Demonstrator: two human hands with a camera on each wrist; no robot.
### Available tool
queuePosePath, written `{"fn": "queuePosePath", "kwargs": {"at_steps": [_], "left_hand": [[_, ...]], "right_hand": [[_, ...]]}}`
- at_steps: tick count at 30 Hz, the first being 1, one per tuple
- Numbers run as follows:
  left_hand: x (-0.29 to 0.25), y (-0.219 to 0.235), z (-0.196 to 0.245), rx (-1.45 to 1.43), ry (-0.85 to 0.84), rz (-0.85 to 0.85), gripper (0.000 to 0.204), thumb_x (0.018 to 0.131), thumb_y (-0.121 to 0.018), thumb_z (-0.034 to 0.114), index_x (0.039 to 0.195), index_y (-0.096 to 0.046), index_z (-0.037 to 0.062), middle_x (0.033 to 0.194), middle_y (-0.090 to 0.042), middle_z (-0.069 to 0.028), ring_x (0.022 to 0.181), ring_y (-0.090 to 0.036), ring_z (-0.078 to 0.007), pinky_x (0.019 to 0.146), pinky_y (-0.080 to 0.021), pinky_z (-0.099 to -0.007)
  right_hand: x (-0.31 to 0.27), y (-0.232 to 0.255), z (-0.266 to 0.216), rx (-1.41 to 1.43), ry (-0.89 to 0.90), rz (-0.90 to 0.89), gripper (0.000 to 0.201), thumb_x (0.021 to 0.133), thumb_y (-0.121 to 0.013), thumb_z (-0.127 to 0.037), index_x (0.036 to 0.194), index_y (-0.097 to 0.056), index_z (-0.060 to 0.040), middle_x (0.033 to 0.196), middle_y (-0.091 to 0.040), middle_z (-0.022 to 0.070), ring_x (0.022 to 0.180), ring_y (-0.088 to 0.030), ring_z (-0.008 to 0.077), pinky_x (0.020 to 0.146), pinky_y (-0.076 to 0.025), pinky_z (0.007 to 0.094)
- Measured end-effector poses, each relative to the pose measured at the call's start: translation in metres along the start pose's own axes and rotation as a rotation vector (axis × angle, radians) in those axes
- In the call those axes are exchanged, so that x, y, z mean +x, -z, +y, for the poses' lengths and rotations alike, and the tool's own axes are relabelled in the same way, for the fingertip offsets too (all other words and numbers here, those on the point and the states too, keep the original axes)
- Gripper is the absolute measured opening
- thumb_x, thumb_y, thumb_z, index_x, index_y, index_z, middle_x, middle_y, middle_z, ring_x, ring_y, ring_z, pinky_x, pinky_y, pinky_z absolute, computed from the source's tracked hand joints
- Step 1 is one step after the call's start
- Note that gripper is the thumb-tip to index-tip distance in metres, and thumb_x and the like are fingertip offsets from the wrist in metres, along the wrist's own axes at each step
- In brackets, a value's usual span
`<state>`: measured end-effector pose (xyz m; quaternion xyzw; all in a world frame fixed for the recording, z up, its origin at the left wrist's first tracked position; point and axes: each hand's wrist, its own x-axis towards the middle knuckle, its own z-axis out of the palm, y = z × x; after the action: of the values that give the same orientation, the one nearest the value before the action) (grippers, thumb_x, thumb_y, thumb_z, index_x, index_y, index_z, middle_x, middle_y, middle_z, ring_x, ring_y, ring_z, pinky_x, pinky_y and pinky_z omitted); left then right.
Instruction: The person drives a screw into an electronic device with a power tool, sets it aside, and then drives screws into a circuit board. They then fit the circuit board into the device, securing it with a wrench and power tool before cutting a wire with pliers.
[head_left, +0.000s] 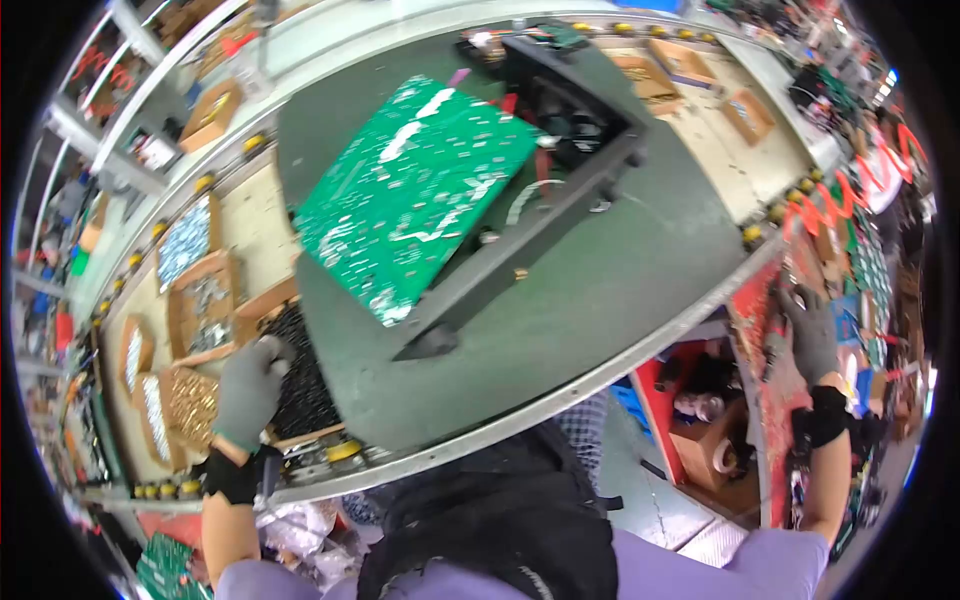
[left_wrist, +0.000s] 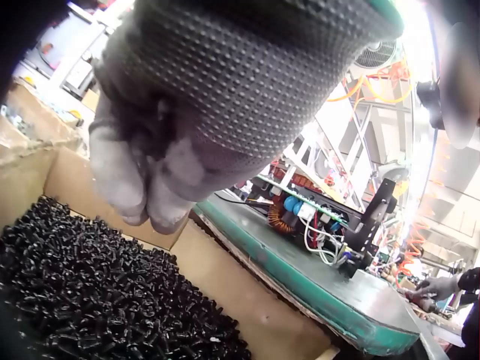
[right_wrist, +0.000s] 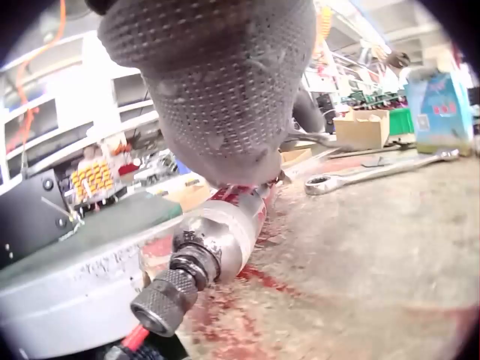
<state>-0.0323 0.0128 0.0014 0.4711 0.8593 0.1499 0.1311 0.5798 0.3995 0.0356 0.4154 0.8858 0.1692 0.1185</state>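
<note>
My left hand [head_left: 252,390], in a grey glove, is over the box of black screws [head_left: 305,375]. In the left wrist view its curled fingers [left_wrist: 120,184] come together above the screws [left_wrist: 97,281]; nothing shows between the tips. On the right, my gloved right hand [right_wrist: 225,97] grips a metal-nosed power tool [right_wrist: 225,229] above a worn red surface, the tool's knurled end clear of the fingers. A green circuit board [head_left: 420,190] lies tilted against a black metal frame [head_left: 530,255] on the green work surface [head_left: 600,310].
Cardboard trays of brass-coloured screws [head_left: 192,400] and silvery parts [head_left: 208,310] stand at the left. A combination wrench [right_wrist: 375,171] lies beyond the power tool, near a blue box [right_wrist: 441,112]. Below the right edge is a red shelf with a tape roll [head_left: 725,458].
</note>
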Motion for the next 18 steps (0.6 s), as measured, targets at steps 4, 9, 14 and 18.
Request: {"fn": "queuePosePath", "kwargs": {"at_steps": [4,9,14,18], "left_hand": [[-0.003,0.002,0.010,-0.048,0.068,0.056,0.013,0.078,-0.064,0.003,0.090,-0.067,0.0057,0.091,-0.064,-0.0153,0.085,-0.063,-0.0336,0.077,-0.050,-0.0410],[-0.008,0.005,0.021,-0.266,0.240,0.052,0.017,0.078,-0.069,0.004,0.095,-0.068,0.0031,0.089,-0.065,-0.0104,0.079,-0.062,-0.0191,0.073,-0.050,-0.0314],[0.004,-0.023,0.047,-0.457,-0.053,0.041,0.018,0.080,-0.067,0.002,0.098,-0.070,0.0031,0.091,-0.065,-0.0099,0.082,-0.065,-0.0196,0.075,-0.052,-0.0311],[0.003,-0.033,0.071,-0.200,-0.150,0.050,0.017,0.078,-0.070,0.011,0.095,-0.069,0.0098,0.091,-0.063,-0.0102,0.083,-0.065,-0.0287,0.072,-0.052,-0.0361]], "right_hand": [[0.008,-0.021,0.001,-0.112,0.130,-0.044,0.049,0.074,-0.058,-0.004,0.122,-0.060,-0.0135,0.128,-0.050,0.0144,0.119,-0.045,0.0345,0.103,-0.036,0.0472],[0.027,-0.030,0.007,-0.119,0.249,0.003,0.034,0.068,-0.064,-0.008,0.102,-0.064,-0.0072,0.122,-0.050,0.0172,0.119,-0.044,0.0393,0.105,-0.034,0.0482],[0.033,0.024,-0.072,0.133,0.406,0.036,0.031,0.057,-0.071,-0.020,0.080,-0.060,-0.0028,0.096,-0.055,0.0188,0.102,-0.051,0.0399,0.099,-0.038,0.0489],[0.017,0.063,-0.156,0.383,0.425,-0.032,0.036,0.059,-0.073,-0.022,0.087,-0.061,-0.0040,0.080,-0.059,0.0140,0.083,-0.057,0.0378,0.086,-0.044,0.0459]]}}
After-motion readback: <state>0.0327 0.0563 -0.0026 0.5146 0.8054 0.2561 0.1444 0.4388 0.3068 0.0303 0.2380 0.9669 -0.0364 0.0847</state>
